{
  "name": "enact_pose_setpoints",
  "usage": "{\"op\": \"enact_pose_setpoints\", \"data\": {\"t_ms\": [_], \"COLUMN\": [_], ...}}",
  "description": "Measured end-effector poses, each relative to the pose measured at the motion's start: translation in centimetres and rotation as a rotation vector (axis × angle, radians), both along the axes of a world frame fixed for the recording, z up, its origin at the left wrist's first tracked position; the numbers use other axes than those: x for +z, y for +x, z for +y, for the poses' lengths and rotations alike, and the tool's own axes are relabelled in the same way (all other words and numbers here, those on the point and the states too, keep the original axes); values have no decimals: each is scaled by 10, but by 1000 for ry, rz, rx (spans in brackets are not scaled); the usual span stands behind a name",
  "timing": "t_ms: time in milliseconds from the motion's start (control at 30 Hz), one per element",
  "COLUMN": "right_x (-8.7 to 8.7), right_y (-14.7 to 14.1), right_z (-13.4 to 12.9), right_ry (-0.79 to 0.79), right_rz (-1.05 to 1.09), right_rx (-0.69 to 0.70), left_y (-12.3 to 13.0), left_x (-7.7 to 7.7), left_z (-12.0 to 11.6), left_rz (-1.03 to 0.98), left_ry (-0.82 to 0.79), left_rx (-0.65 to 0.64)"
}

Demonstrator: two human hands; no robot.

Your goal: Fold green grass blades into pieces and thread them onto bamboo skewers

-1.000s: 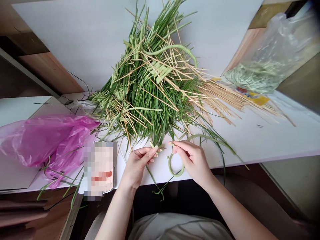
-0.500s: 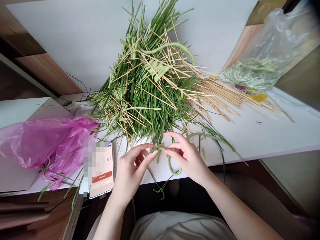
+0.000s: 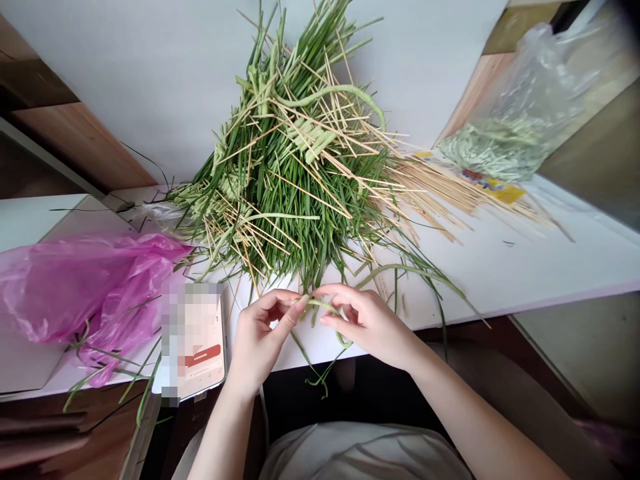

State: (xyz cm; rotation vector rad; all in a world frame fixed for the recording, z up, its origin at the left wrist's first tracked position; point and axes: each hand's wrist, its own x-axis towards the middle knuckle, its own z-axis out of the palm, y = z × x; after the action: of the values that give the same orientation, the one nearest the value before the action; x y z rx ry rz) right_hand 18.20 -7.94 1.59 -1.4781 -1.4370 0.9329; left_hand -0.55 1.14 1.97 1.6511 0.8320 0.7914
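The left hand [image 3: 263, 330] and right hand [image 3: 367, 323] are half-closed, their fingertips pinching a pale green stem [image 3: 325, 305] between them, with its looped end hanging just below. Just beyond lies a heap of long green leaves [image 3: 295, 180] crossed with wooden sticks on the white table [image 3: 550, 267], with a phone [image 3: 200, 340] and a pink plastic bag [image 3: 85, 293] to the left.

You have a pale green strand [image 3: 326, 305] at lower centre, deep green blades [image 3: 300, 247] above it, and a magenta plastic bag [image 3: 85, 287] at left on a white table [image 3: 500, 267].
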Motion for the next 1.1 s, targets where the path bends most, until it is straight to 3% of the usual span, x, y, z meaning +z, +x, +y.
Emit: {"op": "enact_pose_setpoints", "data": {"t_ms": [133, 233, 300, 400, 500, 567, 667, 800, 933, 1100], "right_x": [-4, -2, 1, 3, 3, 3, 3, 3, -2, -2], "right_y": [1, 0, 0, 0, 5, 10, 20, 30, 35, 36], "right_z": [-5, -5, -4, 0, 4, 6, 9, 11, 10, 6], "right_ry": [-44, -68, -81, -60, -74, -137, -199, -200, -225, -266], "right_rz": [30, 64, 23, -79, -117, -14, 274, 479, 510, 287], "right_rx": [0, 0, -9, -12, 38, 135, 306, 383, 398, 371], "left_y": [-5, -8, -9, -5, 1, 6, 12, 18, 22, 20], "left_x": [-2, 3, 8, 17, 23, 26, 30, 33, 34, 47], "left_z": [2, 1, -2, -7, -3, 3, 15, 23, 25, 25], "left_rz": [20, 123, 260, 454, 514, 450, 316, 308, 289, 365], "left_ry": [-8, 78, 245, 621, 870, 829, 600, 473, 566, 937], "left_rx": [3, -21, -77, -199, -271, -336, -420, -394, -467, -611]}}
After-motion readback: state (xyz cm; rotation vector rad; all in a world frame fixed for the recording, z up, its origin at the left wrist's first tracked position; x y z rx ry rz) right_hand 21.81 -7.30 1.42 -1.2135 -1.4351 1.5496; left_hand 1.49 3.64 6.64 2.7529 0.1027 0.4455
